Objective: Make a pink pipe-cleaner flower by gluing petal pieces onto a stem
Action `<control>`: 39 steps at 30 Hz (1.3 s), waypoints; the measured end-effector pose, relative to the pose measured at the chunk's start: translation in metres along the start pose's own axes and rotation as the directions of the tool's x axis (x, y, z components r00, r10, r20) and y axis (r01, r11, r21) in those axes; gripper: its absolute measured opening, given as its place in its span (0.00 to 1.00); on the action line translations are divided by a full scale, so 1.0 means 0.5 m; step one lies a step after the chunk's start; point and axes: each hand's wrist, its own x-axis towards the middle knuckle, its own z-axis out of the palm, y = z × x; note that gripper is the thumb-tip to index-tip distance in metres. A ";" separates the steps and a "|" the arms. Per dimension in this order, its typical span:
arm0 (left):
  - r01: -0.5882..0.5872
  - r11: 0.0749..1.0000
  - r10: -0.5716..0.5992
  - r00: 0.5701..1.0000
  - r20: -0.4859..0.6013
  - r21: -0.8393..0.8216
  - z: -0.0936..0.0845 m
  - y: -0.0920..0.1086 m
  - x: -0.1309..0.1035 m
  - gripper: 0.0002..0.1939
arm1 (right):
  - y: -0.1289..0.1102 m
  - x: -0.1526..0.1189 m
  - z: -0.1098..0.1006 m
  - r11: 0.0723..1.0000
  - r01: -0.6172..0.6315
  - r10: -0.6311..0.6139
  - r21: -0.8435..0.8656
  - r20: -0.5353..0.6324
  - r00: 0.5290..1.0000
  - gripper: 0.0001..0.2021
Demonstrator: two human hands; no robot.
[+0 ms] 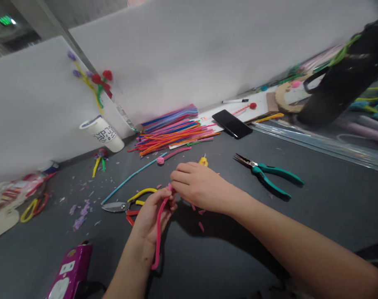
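Note:
My left hand (pixel 156 214) is closed in a pinch on a pink pipe cleaner (pixel 158 236), whose long end hangs down past the wrist. My right hand (pixel 193 185) reaches over from the right, its fingers curled at the top end of the same pipe cleaner. The fingertips of both hands meet there, and what exactly the right fingers grip is hidden. Under and left of my left hand lie scissors (pixel 122 207) with yellow and red handles. A pink pipe cleaner with a fuzzy ball (pixel 160 160) rests beyond my hands, beside a blue pipe cleaner (pixel 126 181).
Teal-handled pliers (pixel 266 172) lie right of my hands. Further back are bundled pipe cleaners (pixel 173 135), a phone (pixel 232 123), a white cup (pixel 103 133) and a black bottle (pixel 338 79). Purple fuzz scraps (pixel 81 216) and a purple box (pixel 71 272) are on the left.

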 end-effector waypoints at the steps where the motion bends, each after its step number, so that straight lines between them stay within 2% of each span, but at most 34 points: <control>1: -0.004 1.000 0.004 1.000 0.005 -0.004 0.000 0.000 0.000 0.07 | 0.000 0.000 0.000 1.000 -0.004 0.004 0.006 -0.006 1.000 0.11; 4: -0.030 0.999 0.030 0.999 0.028 -0.021 0.004 0.002 -0.005 0.07 | 0.003 0.001 -0.009 0.999 -0.021 0.022 0.029 -0.039 0.999 0.11; 6: -0.069 0.997 0.071 0.997 0.042 -0.040 0.007 0.004 -0.010 0.06 | 0.005 0.001 -0.020 0.994 -0.075 0.083 0.075 -0.099 0.992 0.08; 10: -0.139 0.987 0.143 0.988 0.056 -0.077 0.010 0.006 -0.018 0.04 | 0.003 0.001 -0.033 0.949 -0.183 0.251 0.258 -0.264 0.931 0.05; 13: -0.147 0.984 0.151 0.988 0.036 -0.098 0.009 0.001 -0.019 0.04 | -0.006 0.003 -0.025 0.961 -0.135 0.207 0.243 -0.300 0.931 0.07; 16: -0.152 0.981 0.153 0.988 -0.005 -0.117 0.009 -0.004 -0.018 0.02 | -0.016 0.005 -0.014 0.974 -0.125 0.179 0.190 -0.303 0.936 0.08; 21: -0.180 0.980 0.177 0.983 -0.042 -0.090 0.011 -0.005 -0.018 0.03 | -0.019 0.007 -0.011 0.958 -0.212 0.260 0.191 -0.279 0.924 0.08; 27: -0.196 0.980 0.195 0.980 -0.041 -0.022 0.008 -0.003 -0.020 0.04 | -0.012 0.004 -0.016 0.993 -0.115 0.120 0.034 -0.215 0.969 0.11; 32: -0.196 0.980 0.197 0.980 -0.033 0.017 0.006 -0.001 -0.017 0.05 | -0.010 0.000 -0.017 0.998 -0.001 -0.007 -0.067 -0.115 0.993 0.10; 39: -0.175 0.984 0.176 0.984 -0.040 0.029 0.008 0.004 -0.017 0.07 | -0.008 -0.003 -0.008 0.998 0.023 -0.029 -0.061 -0.110 0.993 0.09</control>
